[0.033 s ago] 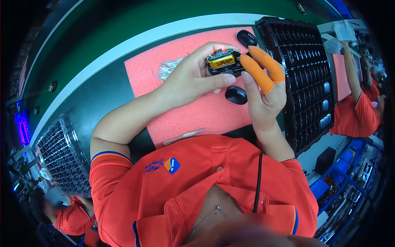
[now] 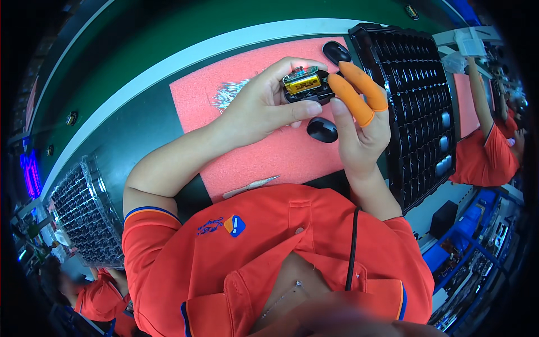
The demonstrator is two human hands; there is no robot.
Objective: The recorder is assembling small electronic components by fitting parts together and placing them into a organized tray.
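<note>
My left hand (image 2: 275, 98) grips an open black casing with a green circuit board (image 2: 302, 72) and a yellow battery cell (image 2: 303, 85) in it. Its thumb presses along the near side of the casing (image 2: 317, 96). At the right end of the casing, my right hand (image 2: 362, 112) closes its thumb and fingers, two of them in orange finger cots (image 2: 356, 92); its fingertips partly hide that end. Both hands are above a pink foam mat (image 2: 269, 160). Two black rounded shells lie close by, one shell (image 2: 337, 52) beyond the hands and another shell (image 2: 322, 130) just below them.
Thin silvery wires (image 2: 229, 94) lie in a bunch on the mat, and tweezers (image 2: 251, 186) rest near my body. To the right stands a large black compartment tray (image 2: 418, 106); a clear tray (image 2: 84, 208) is at left. A green surface (image 2: 236, 17) runs beyond a pale rail. Co-workers sit at both sides.
</note>
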